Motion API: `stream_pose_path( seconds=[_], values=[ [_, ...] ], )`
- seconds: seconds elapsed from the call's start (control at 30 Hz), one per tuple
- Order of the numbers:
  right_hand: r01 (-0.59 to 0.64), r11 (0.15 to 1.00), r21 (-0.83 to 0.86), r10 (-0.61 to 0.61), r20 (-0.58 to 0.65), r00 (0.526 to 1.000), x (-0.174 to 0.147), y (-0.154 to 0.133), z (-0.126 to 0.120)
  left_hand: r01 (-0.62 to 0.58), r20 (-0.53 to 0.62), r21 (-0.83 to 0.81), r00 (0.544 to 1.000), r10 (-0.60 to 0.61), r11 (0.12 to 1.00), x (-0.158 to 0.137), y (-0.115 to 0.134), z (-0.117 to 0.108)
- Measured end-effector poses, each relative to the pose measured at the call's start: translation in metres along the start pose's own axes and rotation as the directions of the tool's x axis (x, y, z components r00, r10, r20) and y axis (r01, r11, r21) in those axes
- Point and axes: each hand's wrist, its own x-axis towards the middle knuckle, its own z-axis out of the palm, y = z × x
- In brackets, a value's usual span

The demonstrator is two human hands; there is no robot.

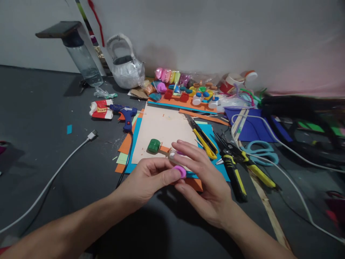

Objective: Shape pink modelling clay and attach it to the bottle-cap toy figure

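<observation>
My left hand pinches a small purple-pink disc, perhaps clay or a cap, between thumb and fingers above the front of the paper stack. Close on its right is my right hand, its fingers stretched out and the thumb apart below them. Its fingertips lie near the disc; whether they touch it I cannot tell. Just beyond the hands, a green round piece rests on the cream sheet, beside a short orange strip. A white piece and some purple behind the right fingers are partly hidden.
A blue glue gun lies left of the sheets. A yellow utility knife, pliers and blue scissors lie on the right. Behind are a silver kettle, a water bottle and small coloured models. White cables cross the table.
</observation>
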Motion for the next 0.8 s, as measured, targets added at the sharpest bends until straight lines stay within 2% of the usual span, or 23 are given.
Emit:
stream_pose_path(
  seconds=[0.23,0.43,0.8],
  values=[
    [-0.036,0.999,0.016,0.038,-0.106,0.994,0.0004,0.0008,-0.0003,-0.077,0.06,0.012,0.995,0.076,0.997,0.0,0.0009,-0.0014],
    [-0.033,0.999,0.014,0.034,-0.119,0.992,0.0016,0.0012,0.0004,-0.047,-0.045,0.11,0.998,0.052,0.993,-0.0027,0.0028,0.0008],
    [-0.058,0.996,0.063,0.065,-0.11,0.992,0.0015,0.0014,-0.0025,-0.101,-0.056,0.218,0.992,0.116,0.971,-0.0048,0.0069,-0.0005]
  ],
)
